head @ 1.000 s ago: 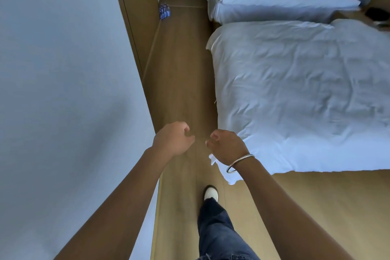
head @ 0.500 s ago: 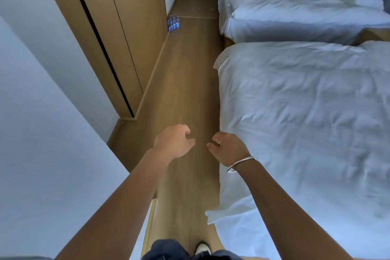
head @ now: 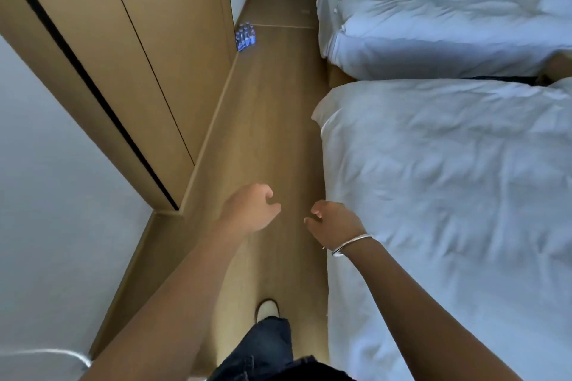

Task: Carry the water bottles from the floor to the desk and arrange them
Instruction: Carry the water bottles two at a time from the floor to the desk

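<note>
- Both hands are held out in front with nothing in them. The left hand has its fingers loosely curled, and the right hand is the same, with a thin silver bangle on its wrist.
- The pack of water bottles sits on the wood floor way ahead of the hands, a bit left of the left hand, right up against the base of the wooden wardrobe.
- Labels on the bottles look blue, but they're too small and blurry to read any writing.
- Right of the right hand is a bed with a rumpled white duvet, its edge just beside that hand. A second white bed is further ahead.
- Left of the left hand there's a pale wall and the wardrobe, so the floor is a narrow aisle between them and the beds.
- Below the hands: one light shoe and a dark denim trouser leg.
</note>
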Demonstrator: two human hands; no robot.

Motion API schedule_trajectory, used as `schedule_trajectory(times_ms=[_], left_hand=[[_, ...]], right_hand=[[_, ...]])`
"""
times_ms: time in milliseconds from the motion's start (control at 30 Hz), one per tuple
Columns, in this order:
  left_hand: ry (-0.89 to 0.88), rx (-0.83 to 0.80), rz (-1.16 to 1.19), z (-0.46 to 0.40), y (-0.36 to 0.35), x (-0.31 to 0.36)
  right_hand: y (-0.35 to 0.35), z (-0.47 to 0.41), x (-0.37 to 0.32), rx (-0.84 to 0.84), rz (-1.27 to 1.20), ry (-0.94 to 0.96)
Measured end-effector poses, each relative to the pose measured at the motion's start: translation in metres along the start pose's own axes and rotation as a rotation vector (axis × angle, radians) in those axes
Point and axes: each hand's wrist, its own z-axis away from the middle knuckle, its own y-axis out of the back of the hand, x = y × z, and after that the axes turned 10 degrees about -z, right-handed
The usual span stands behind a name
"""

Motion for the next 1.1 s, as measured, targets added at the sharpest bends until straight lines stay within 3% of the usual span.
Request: schedule_trajectory(times_ms=[500, 867, 1100], left_hand=[[-0.012, -0.01, 0.003, -0.283, 0.083, 0.007], [0.068, -0.006, -0.028, -0.498, 0.14, 0.076], [0.11, 0.013, 0.069, -0.598, 0.17, 0.095]], right_hand=[[0.072, -0.28, -0.029, 0.035, -0.028, -0.048], [0.169, -0.503, -0.008, -0.035, 0.012, 0.032], [0.212, -0.615, -0.007, -0.062, 0.054, 0.057]])
